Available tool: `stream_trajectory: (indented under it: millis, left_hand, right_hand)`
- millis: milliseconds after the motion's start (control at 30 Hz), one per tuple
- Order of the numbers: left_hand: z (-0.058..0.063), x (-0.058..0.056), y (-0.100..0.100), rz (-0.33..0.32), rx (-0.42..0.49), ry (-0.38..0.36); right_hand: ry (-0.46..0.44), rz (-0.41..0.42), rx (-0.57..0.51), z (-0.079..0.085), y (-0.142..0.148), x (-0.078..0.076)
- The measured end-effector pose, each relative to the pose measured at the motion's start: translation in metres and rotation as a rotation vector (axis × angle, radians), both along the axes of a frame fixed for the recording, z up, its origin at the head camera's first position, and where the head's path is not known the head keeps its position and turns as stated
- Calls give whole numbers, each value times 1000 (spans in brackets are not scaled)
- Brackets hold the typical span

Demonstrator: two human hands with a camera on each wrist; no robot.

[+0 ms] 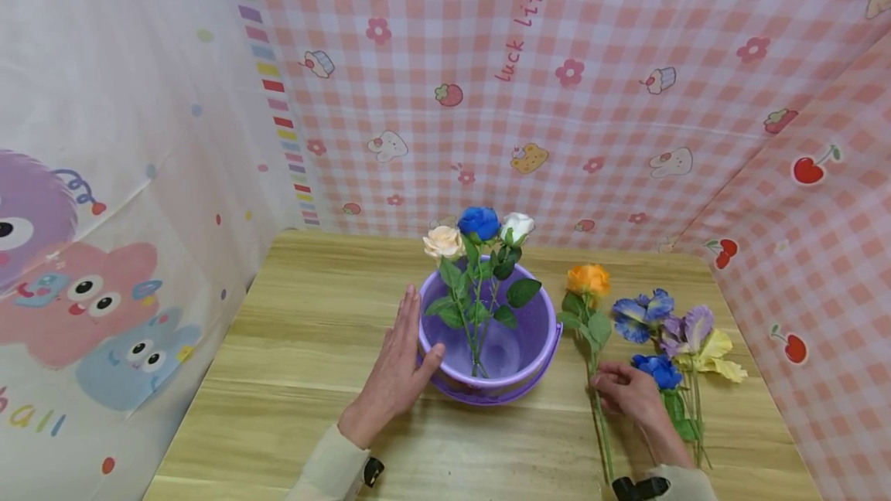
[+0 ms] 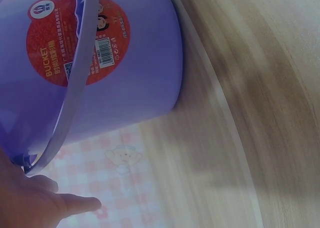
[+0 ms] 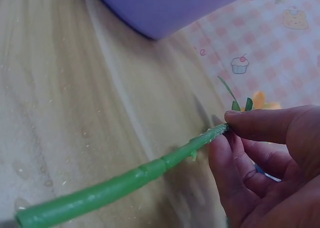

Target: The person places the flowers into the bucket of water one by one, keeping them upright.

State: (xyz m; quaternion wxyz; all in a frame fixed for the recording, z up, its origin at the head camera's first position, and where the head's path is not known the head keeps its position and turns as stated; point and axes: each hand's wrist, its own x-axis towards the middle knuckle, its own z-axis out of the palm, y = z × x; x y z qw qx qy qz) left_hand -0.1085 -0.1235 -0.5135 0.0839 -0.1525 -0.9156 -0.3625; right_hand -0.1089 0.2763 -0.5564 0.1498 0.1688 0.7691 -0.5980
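My right hand (image 1: 629, 395) pinches the green stem (image 3: 135, 180) of an orange artificial flower (image 1: 588, 279) between thumb and fingertips, right of the bucket. In the right wrist view the stem's cut end points toward the camera. My left hand (image 1: 398, 366), fingers straight, rests against the left side of the purple bucket (image 1: 425, 362), thumb at the rim. Three roses stand in the bucket, leaning on its back rim: a cream rose (image 1: 443, 242), a blue rose (image 1: 478, 223) and a white rose (image 1: 517, 228). The bucket's handle (image 2: 75, 88) hangs down its front, across a red label (image 2: 45, 53).
Right of my right hand lie more artificial flowers: a blue-violet flower (image 1: 643, 315), a blue flower (image 1: 657, 371), a pale purple flower (image 1: 687, 331) and a yellow flower (image 1: 717, 356). The wooden table (image 1: 299, 315) is bordered by a pink checked cloth (image 1: 418, 114) behind and at right.
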Motion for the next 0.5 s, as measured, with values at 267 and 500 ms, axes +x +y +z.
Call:
stream_trajectory:
  millis: [267,500]
  left_hand:
    - [-1,0,0,-1,5,6]
    - [-1,0,0,-2,9,5]
  right_hand:
    - [29,-36,-38,11,-1,0]
    - [29,-80,-93,18,0,-1]
